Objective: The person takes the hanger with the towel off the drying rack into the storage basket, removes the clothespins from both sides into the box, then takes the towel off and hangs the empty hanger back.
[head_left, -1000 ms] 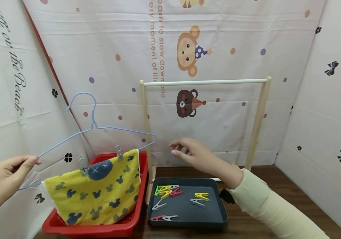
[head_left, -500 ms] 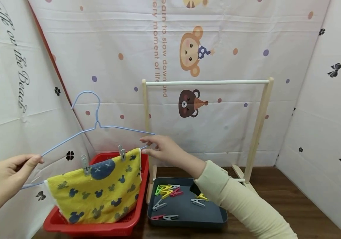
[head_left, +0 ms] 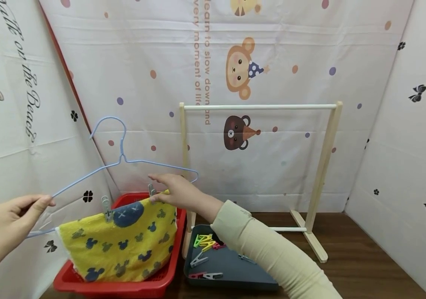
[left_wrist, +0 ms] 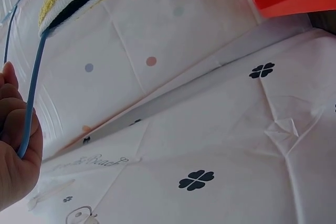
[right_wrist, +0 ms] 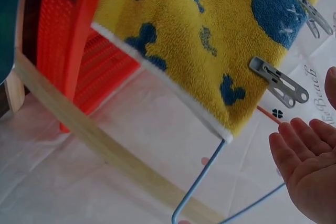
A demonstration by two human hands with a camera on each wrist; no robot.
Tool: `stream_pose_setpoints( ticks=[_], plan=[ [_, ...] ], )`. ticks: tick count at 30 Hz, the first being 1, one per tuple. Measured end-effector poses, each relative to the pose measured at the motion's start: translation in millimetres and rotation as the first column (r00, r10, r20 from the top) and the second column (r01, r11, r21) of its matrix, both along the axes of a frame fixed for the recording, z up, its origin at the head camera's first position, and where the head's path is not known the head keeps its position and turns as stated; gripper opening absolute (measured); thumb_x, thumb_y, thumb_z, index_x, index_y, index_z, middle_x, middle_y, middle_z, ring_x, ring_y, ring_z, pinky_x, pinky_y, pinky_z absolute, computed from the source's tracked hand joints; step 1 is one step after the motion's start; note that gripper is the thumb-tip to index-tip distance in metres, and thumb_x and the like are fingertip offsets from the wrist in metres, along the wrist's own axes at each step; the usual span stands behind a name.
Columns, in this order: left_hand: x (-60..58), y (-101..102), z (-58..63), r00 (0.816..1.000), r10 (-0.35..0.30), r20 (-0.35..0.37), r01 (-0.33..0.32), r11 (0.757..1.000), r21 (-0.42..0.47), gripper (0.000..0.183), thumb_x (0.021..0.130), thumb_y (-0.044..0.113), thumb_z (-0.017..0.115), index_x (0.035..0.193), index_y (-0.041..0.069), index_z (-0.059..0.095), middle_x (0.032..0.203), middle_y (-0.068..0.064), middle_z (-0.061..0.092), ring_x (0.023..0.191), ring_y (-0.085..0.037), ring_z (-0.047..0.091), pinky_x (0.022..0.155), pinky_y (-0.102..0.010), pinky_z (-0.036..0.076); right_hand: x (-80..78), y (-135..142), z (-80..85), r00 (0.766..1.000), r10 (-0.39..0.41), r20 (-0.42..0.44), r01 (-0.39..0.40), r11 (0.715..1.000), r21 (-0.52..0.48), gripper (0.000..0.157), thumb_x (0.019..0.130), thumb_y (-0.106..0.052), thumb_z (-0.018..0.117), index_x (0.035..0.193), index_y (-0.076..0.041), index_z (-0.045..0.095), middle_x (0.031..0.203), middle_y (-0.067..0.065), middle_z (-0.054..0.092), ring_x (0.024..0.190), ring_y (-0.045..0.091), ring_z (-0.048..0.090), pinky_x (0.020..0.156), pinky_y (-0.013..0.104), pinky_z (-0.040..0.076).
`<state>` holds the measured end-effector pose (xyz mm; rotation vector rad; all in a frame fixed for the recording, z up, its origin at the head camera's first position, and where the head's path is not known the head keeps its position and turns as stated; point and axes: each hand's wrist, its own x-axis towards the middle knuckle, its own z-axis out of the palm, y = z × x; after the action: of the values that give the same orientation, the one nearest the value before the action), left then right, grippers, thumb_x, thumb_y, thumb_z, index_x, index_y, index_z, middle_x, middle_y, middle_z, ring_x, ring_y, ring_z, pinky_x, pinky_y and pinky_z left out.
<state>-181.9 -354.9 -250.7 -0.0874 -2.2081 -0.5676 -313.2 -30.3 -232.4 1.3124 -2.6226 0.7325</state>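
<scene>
My left hand [head_left: 11,222] grips the left end of a blue wire hanger [head_left: 122,156], which is held up with its hook on top. Over the hanger's lower bar hangs a yellow towel [head_left: 123,245] with blue mouse-head prints. Two grey clothespins clip its upper edge, the left clothespin [head_left: 106,209] and the right clothespin [right_wrist: 262,70]. Beside the right one, my right hand [head_left: 183,193] holds its thumb and fingers apart, partly covering that clothespin in the head view. A gap shows between the right hand and the clothespin in the right wrist view.
A red basket [head_left: 115,286] stands below and behind the towel. Right of it, a dark grey tray [head_left: 231,270] holds several coloured clothespins [head_left: 205,241], partly behind my right sleeve. A wooden rack with a white top bar [head_left: 261,107] stands behind the tray.
My right hand has moved left from in front of the rack, past the hanger's right end, to the right clothespin. The left hand keeps its hold on the hanger.
</scene>
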Motion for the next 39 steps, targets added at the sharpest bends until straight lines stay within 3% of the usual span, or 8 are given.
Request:
stream_pose_setpoints(
  ticks=[2, 8, 14, 16, 22, 24, 29, 39],
  plan=[
    [-1.3, -1.7, -0.3, 1.000, 0.006, 0.008, -0.006, 1.000, -0.007, 0.025, 0.103, 0.022, 0.060, 0.084, 0.017, 0.075, 0.065, 0.048, 0.041, 0.054, 0.005, 0.035, 0.049, -0.020, 0.028, -1.9, -6.5, -0.5, 1.000, -0.006, 0.001, 0.006, 1.000, 0.010, 0.068, 0.099, -0.034, 0.067, 0.159, -0.020, 0.039, 0.160, 0.001, 0.047, 0.147, 0.016, 0.047, 0.121, 0.033, 0.040],
    [-3.6, -5.2, -1.6, 1.000, 0.018, 0.025, -0.017, 1.000, -0.013, 0.030, 0.103, 0.023, 0.060, 0.089, 0.001, 0.075, 0.069, 0.054, 0.039, 0.057, 0.008, 0.036, 0.051, -0.017, 0.029, -5.7, -21.0, -2.3, 0.999, -0.009, -0.040, 0.012, 0.999, 0.051, 0.061, 0.101, -0.030, 0.064, 0.157, -0.019, 0.043, 0.157, 0.001, 0.052, 0.140, 0.014, 0.054, 0.119, 0.028, 0.040],
    [-0.4, -2.1, -0.2, 0.999, 0.022, 0.030, -0.022, 1.000, -0.006, 0.033, 0.103, 0.023, 0.060, 0.088, -0.002, 0.074, 0.069, 0.055, 0.038, 0.059, 0.009, 0.036, 0.052, -0.016, 0.029, -5.5, -27.1, -7.4, 0.999, -0.014, -0.036, 0.017, 0.998, 0.066, 0.049, 0.103, -0.026, 0.062, 0.151, -0.020, 0.052, 0.150, 0.000, 0.059, 0.136, 0.013, 0.057, 0.116, 0.026, 0.043],
    [0.7, -0.3, 0.2, 0.999, 0.017, 0.030, -0.017, 1.000, -0.008, 0.032, 0.104, 0.023, 0.060, 0.088, 0.000, 0.075, 0.068, 0.052, 0.039, 0.058, 0.007, 0.036, 0.051, -0.018, 0.029, -5.4, -27.5, -8.8, 0.999, -0.013, -0.036, 0.016, 0.998, 0.064, 0.046, 0.103, -0.024, 0.061, 0.148, -0.019, 0.055, 0.147, 0.000, 0.062, 0.131, 0.013, 0.060, 0.114, 0.025, 0.045],
    [2.0, 0.6, -2.4, 1.000, -0.012, 0.009, 0.012, 1.000, 0.018, 0.037, 0.103, 0.023, 0.061, 0.079, 0.051, 0.065, 0.061, 0.040, 0.043, 0.054, 0.003, 0.035, 0.050, -0.022, 0.027, -6.0, -27.2, -11.4, 0.999, -0.012, -0.036, 0.014, 0.998, 0.054, 0.043, 0.104, -0.024, 0.059, 0.147, -0.015, 0.056, 0.141, 0.002, 0.066, 0.124, 0.014, 0.063, 0.110, 0.023, 0.048],
    [2.2, 0.2, -3.0, 1.000, -0.018, 0.004, 0.018, 1.000, 0.025, 0.042, 0.103, 0.023, 0.061, 0.079, 0.058, 0.060, 0.060, 0.039, 0.043, 0.053, 0.003, 0.035, 0.050, -0.022, 0.027, -6.3, -26.1, -12.1, 1.000, -0.025, -0.013, 0.025, 0.999, 0.039, 0.044, 0.104, -0.027, 0.059, 0.147, -0.014, 0.055, 0.140, 0.004, 0.066, 0.125, 0.014, 0.063, 0.110, 0.024, 0.048],
    [1.4, -1.0, -3.8, 1.000, -0.021, 0.003, 0.021, 1.000, 0.024, 0.040, 0.103, 0.023, 0.061, 0.079, 0.055, 0.063, 0.066, 0.048, 0.043, 0.055, 0.005, 0.036, 0.051, -0.021, 0.027, -6.8, -23.2, -12.2, 0.999, -0.040, 0.011, 0.040, 0.999, 0.015, 0.044, 0.105, -0.029, 0.058, 0.146, -0.013, 0.056, 0.133, 0.005, 0.069, 0.118, 0.014, 0.066, 0.105, 0.023, 0.051],
    [-0.3, -2.5, -7.1, 1.000, -0.015, -0.014, 0.015, 1.000, 0.008, 0.032, 0.102, 0.022, 0.061, 0.078, 0.040, 0.070, 0.068, 0.049, 0.041, 0.056, 0.005, 0.035, 0.051, -0.021, 0.027, -12.0, -22.1, -10.8, 0.995, 0.004, -0.097, -0.003, 1.000, 0.016, 0.026, 0.102, -0.025, 0.064, 0.123, -0.012, 0.070, 0.104, 0.002, 0.075, 0.086, 0.008, 0.060, 0.077, 0.013, 0.046]
  ],
)
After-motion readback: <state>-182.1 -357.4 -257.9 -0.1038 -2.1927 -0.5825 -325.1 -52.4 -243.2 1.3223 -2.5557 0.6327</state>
